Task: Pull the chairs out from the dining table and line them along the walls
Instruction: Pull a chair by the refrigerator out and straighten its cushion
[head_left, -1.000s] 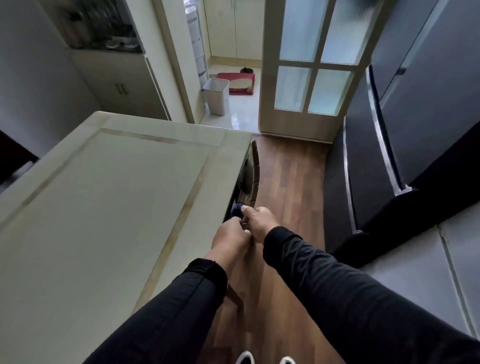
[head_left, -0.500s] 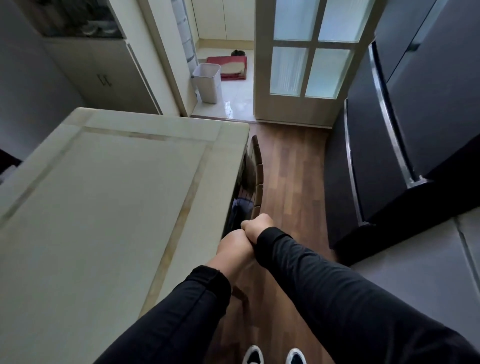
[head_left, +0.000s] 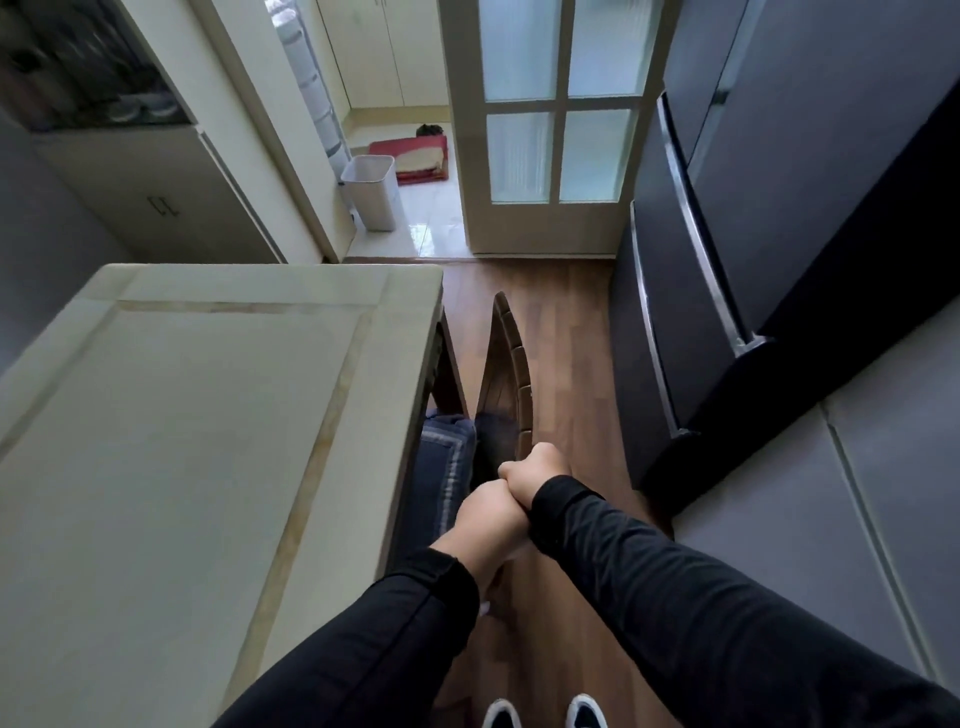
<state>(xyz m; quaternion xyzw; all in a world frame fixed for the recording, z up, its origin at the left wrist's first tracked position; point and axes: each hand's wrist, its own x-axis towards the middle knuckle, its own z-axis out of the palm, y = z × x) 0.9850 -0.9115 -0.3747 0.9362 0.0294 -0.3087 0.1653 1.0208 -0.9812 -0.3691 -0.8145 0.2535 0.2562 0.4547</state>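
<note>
A brown wooden chair (head_left: 511, 364) stands at the right side of the pale dining table (head_left: 171, 415), its curved backrest seen from above. Its seat carries a dark blue cushion (head_left: 447, 467), partly under the table's edge. My left hand (head_left: 485, 519) and my right hand (head_left: 535, 475) are side by side, both closed on the near end of the backrest's top rail. A gap of floor shows between the backrest and the table. The chair's legs are hidden.
A dark refrigerator (head_left: 727, 260) lines the right side, leaving a narrow strip of wood floor (head_left: 566, 332). A grey mat (head_left: 857, 519) lies at right. Ahead are a glass-paned door (head_left: 556, 130), a white bin (head_left: 371, 189) and a cupboard (head_left: 156, 197). My shoes (head_left: 540, 712) show below.
The chair has slid out from the table toward the refrigerator, so the blue cushion and a gap now show. My hands stayed gripped on the backrest and drew nearer to me.
</note>
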